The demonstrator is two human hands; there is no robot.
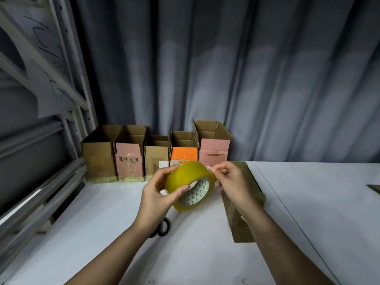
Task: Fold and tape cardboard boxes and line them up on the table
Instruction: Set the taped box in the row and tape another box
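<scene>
Left hand [158, 194] was wrapped round the one roll of tape [190, 186], held up off the bench [308, 202] so the strip could be peeled; the right hand [230, 182] was pinched on the loose tape end at the roll's edge. One folded box [249, 194] was left lying under the right wrist, apparently for taping next. Five finished boxes [156, 153] were counted, lined up open-topped along the far edge by the curtain [246, 79]. One pair of scissors [164, 226] was kept near.
</scene>
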